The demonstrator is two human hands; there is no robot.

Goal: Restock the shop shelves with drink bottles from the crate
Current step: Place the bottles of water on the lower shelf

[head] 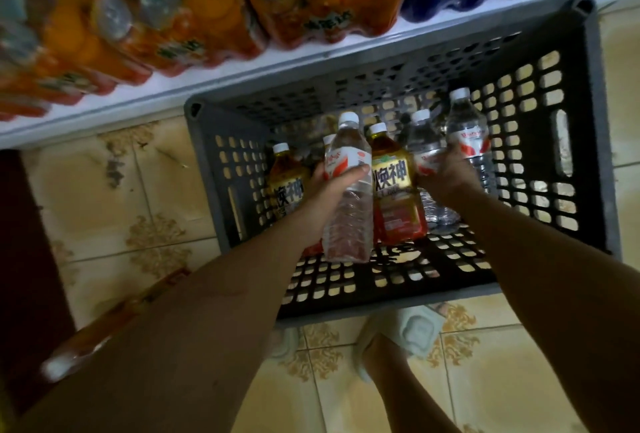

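A clear plastic water bottle (348,186) is gripped by the left hand (334,190), two more by the right hand (446,176); amber tea bottles (393,183) remain in the grey slotted plastic crate (585,141).

The crate (588,113) is dark grey with a grid of holes. The water bottles (348,183) are clear with white caps and red-and-white labels. The floor tiles (114,197) are cream with gold swirls
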